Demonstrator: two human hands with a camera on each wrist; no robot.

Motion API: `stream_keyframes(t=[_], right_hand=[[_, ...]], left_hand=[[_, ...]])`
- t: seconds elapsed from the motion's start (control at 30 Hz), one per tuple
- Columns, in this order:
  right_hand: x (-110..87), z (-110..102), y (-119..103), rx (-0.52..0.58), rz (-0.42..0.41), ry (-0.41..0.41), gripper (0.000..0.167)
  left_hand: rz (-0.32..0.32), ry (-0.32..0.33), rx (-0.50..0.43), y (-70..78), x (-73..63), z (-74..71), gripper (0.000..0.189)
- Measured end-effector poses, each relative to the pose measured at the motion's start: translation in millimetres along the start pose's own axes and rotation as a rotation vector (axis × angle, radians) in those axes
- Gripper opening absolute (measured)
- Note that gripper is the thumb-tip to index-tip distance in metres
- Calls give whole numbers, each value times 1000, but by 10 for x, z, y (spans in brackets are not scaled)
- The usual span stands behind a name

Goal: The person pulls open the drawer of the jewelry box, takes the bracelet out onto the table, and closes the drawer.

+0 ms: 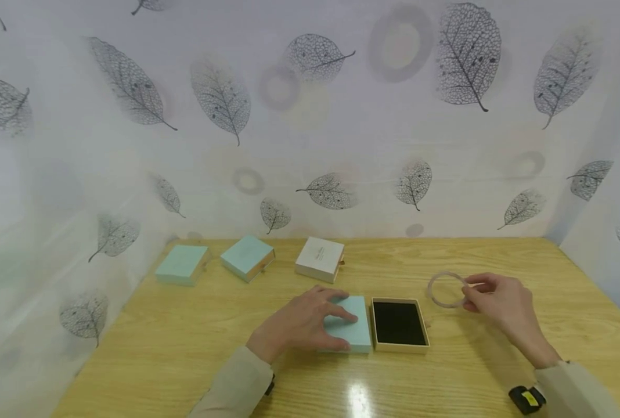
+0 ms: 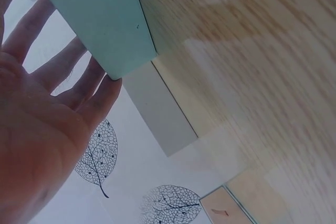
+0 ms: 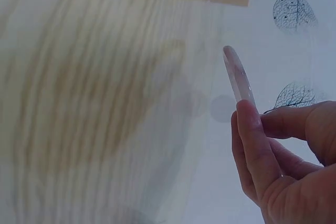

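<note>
My left hand rests across a pale blue box, its fingers spread over the top and the thumb along the near side. In the left wrist view, extended fingers touch the edge of this box. Right beside it lies an uncovered box tray with a cream rim and black lining. To the right, my right hand pinches a pale translucent bangle between thumb and fingers, above the table. The right wrist view shows the bangle nearly edge-on.
Along the back of the wooden table stand a pale green box, a blue box and a white box with a small tab. A leaf-patterned wall covering rises behind the table and at both sides.
</note>
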State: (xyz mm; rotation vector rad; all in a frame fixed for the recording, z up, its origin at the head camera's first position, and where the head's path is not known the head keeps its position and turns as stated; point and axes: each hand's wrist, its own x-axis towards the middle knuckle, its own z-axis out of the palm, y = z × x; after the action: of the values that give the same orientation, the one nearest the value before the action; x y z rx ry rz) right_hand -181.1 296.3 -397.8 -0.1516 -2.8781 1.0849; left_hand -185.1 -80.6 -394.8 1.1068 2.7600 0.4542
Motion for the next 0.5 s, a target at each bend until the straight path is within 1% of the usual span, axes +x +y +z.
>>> stream_keyframes(t=[0.2,0.5], right_hand=[[71,-5,97,-29,-12,19,38],[200,-40,128,-98,-44,35,34]], left_hand=[[-8,-9,1,17,5,-17,46],[-16,-10,-3,16,6,-11,46]])
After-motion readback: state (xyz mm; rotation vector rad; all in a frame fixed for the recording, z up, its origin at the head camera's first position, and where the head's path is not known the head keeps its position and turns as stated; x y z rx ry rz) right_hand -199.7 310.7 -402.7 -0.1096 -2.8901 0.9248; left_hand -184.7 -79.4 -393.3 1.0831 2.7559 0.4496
